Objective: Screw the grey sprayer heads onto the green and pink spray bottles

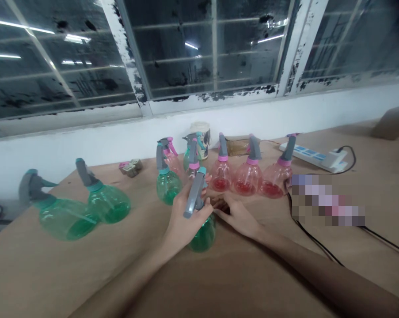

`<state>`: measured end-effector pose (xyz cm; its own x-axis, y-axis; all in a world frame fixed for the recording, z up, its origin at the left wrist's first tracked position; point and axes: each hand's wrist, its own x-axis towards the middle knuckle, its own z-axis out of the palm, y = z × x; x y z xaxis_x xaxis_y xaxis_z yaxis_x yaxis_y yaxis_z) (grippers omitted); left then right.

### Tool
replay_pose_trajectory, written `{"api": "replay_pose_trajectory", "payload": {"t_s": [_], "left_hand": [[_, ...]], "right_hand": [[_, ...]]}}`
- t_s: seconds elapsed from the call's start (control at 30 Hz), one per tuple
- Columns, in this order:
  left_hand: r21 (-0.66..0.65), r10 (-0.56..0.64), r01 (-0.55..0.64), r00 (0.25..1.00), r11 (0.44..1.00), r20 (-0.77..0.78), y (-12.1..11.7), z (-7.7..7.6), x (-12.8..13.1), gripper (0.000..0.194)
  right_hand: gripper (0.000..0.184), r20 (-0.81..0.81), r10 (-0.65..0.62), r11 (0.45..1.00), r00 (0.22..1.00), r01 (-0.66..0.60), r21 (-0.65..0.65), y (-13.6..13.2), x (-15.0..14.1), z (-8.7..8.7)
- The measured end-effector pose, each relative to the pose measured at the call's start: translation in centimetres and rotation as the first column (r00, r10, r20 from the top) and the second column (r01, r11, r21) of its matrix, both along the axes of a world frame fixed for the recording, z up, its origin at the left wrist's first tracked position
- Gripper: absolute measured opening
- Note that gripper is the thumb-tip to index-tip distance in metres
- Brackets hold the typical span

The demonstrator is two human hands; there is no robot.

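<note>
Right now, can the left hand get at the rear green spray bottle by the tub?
Probably not directly: the left hand is around the neck of the nearest green spray bottle, and a pink-collared spray bottle stands in front of the rear green spray bottle, by the tub.

Table (136, 282) is light brown. Left: two green spray bottles (109, 205) stand side by side. Far middle: patterned tub (203, 137) sits near brown package (239, 147). Right of middle: three pink spray bottles (244, 179), red liquid at base. Far right: white power strip (312, 155).
</note>
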<state>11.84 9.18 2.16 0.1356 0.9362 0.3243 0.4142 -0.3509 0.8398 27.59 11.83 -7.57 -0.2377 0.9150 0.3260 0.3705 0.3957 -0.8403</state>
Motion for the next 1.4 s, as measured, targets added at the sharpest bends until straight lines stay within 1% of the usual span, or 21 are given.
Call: {"api": "replay_pose_trajectory", "payload": {"t_s": [0.1,0.27,0.4,0.47,0.6,0.73,0.87,1.03,1.23,1.3,1.4], "left_hand": [[0.021,-0.039,0.038,0.999,0.999,0.025,0.1,0.0,0.1,0.038],[0.051,-0.059,0.058,0.998,0.997,0.010,0.3,-0.1,0.0,0.019],[0.068,-0.017,0.019,0.999,0.998,-0.028,0.3,-0.4,-0.2,0.011],[0.086,0.000,0.004,0.999,0.996,-0.048,0.3,-0.5,-0.3,0.014],[0.098,-0.025,0.034,0.996,0.995,-0.085,0.2,-0.3,-0.2,0.026],[0.092,-0.033,0.044,0.992,0.995,-0.123,0.2,-0.1,-0.2,0.023],[0.112,-0.053,0.072,0.986,0.991,-0.160,0.2,0.4,-0.2,0.027],[0.171,0.010,0.034,0.969,0.985,-0.246,-0.2,1.2,-0.4,0.018],[0.220,0.006,0.049,0.970,0.974,-0.243,-0.7,2.1,-0.5,0.017],[0.202,-0.009,0.057,0.972,0.978,-0.234,-0.6,2.1,-0.5,0.016],[0.161,-0.066,0.091,0.985,0.983,-0.157,-0.4,1.8,-0.5,0.015]], "right_hand": [[0.015,0.004,0.003,1.000,1.000,-0.003,0.000,0.0,0.0,0.2],[0.012,0.009,0.014,1.000,1.000,-0.014,0.008,-0.1,0.0,0.4],[0.013,0.014,0.002,1.000,1.000,-0.002,0.005,-0.1,0.0,0.4],[0.015,0.010,0.006,1.000,1.000,-0.006,0.014,-0.2,0.1,0.3],[0.013,0.010,0.015,1.000,1.000,-0.015,0.014,-0.2,0.1,0.3],[0.011,0.020,0.004,1.000,1.000,-0.004,0.017,-0.2,0.1,0.1],[0.013,0.025,0.006,1.000,1.000,-0.007,0.019,0.0,0.1,-0.1],[0.015,0.038,0.004,1.000,0.999,-0.005,0.018,0.0,0.2,-0.2],[0.015,0.019,-0.003,1.000,1.000,0.002,0.009,0.0,0.2,-0.1],[0.014,0.010,0.009,1.000,1.000,-0.009,0.005,0.1,0.1,-0.2],[0.013,0.017,0.013,1.000,1.000,-0.014,0.009,0.1,0.2,-0.2]]}}
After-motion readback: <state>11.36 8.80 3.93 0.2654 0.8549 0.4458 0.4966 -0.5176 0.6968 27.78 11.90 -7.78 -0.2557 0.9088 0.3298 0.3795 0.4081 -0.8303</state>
